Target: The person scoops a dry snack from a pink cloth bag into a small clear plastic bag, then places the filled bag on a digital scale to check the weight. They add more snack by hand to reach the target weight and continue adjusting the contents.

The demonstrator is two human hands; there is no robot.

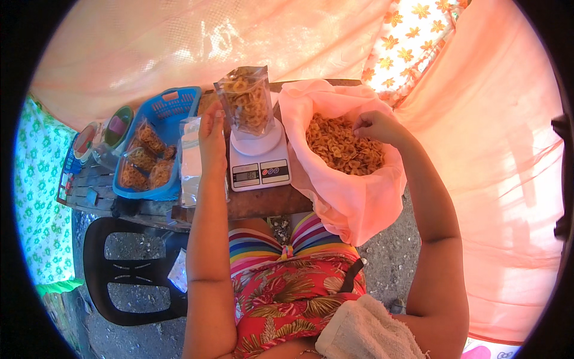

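A clear stand-up pouch [246,103] partly filled with golden-brown ring-shaped chips stands upright on the round platform of a white digital kitchen scale [260,173]. Just left of the pouch, my left hand [211,134] is raised with its fingers stretched upward, holding nothing I can see. My right hand [380,127] hovers over the heap of chips [344,146], fingertips pinched together. Whether a chip is between them is hidden. The heap fills a container lined with pink cloth [353,203] that hangs over its rim.
Left of the scale lies a stack of flat silvery pouches [191,161]. Beyond it a blue plastic basket [161,192] holds several filled bags. Small tubs [118,125] stand at the wooden table's [257,206] far left. A black plastic chair [95,269] is at lower left; pink sheets [179,48] surround the table.
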